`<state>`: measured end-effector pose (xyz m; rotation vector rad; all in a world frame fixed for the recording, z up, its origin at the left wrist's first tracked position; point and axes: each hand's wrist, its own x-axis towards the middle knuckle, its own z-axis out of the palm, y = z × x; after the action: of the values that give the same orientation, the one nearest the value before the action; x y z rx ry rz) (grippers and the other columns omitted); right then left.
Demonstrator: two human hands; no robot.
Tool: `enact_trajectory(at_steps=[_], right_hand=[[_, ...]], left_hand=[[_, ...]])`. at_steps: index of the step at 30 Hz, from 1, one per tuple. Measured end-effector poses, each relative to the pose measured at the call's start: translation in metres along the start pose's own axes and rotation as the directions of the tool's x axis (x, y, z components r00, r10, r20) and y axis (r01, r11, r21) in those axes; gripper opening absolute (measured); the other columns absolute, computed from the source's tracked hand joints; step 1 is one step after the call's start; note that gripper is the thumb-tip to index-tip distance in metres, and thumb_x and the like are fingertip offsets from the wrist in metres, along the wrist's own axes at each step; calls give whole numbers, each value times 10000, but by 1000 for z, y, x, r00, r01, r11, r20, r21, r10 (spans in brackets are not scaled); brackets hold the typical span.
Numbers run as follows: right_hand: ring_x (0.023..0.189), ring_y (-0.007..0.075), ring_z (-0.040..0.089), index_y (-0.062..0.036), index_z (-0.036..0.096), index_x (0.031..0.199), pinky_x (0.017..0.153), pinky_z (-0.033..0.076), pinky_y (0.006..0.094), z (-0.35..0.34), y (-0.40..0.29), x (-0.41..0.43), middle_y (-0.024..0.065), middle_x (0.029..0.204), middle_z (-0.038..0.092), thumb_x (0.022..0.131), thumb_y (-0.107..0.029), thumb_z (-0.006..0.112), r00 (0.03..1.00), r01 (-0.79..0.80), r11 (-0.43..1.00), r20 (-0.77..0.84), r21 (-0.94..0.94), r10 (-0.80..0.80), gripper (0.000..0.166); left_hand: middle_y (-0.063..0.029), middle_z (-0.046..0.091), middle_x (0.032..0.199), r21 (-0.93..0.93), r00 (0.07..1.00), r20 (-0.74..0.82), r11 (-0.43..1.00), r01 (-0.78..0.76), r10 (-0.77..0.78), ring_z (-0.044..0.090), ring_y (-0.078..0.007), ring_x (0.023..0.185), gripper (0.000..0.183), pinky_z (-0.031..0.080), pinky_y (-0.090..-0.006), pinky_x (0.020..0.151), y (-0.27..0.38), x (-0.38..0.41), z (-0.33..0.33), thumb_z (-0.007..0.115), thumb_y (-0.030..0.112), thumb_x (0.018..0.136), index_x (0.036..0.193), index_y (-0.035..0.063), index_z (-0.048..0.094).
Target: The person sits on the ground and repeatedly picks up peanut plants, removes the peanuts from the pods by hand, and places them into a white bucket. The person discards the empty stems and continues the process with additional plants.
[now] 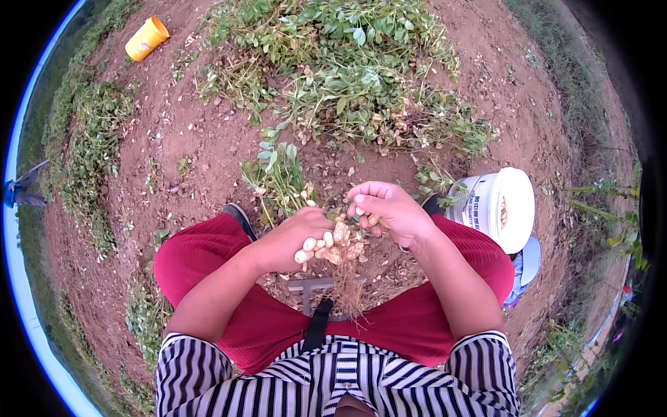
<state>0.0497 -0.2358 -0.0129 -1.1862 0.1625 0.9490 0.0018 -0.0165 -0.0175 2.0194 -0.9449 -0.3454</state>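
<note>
My left hand grips an uprooted peanut plant by its stems. The plant's green leaves stick out beyond that hand toward the soil ahead. On my side of the fist hangs a cluster of pale peanut pods, with thin brown roots trailing down between my knees. Just right of the cluster, my right hand has its fingers curled around a few loose pods. How many it holds is partly hidden by the fingers.
Ahead lies a large heap of pulled peanut plants. Beside my right knee stands a white plastic bucket with pods inside. A light-blue item lies near it. Far left are a yellow bucket and another person. Metal bars show below my hands.
</note>
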Motion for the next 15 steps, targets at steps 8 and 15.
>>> enact_trajectory(at_steps=[8,15], right_hand=[[633,35,481,-27,603,859,523,394,196,17,6,-2,-37,689,526,821,-276,644,986,90,853,168,-513,-3,255],[661,24,454,-28,586,869,582,391,195,25,3,-7,-53,712,522,796,-186,675,963,225,870,234,-438,-131,195]], left_hand=[[-72,534,809,4,996,51,998,69,-69,498,-283,856,170,358,-376,836,-2,2,-3,609,109,687,843,72,552],[-89,555,803,-67,989,65,989,134,-129,519,-301,824,197,391,-390,787,-5,2,3,634,120,687,861,70,558]])
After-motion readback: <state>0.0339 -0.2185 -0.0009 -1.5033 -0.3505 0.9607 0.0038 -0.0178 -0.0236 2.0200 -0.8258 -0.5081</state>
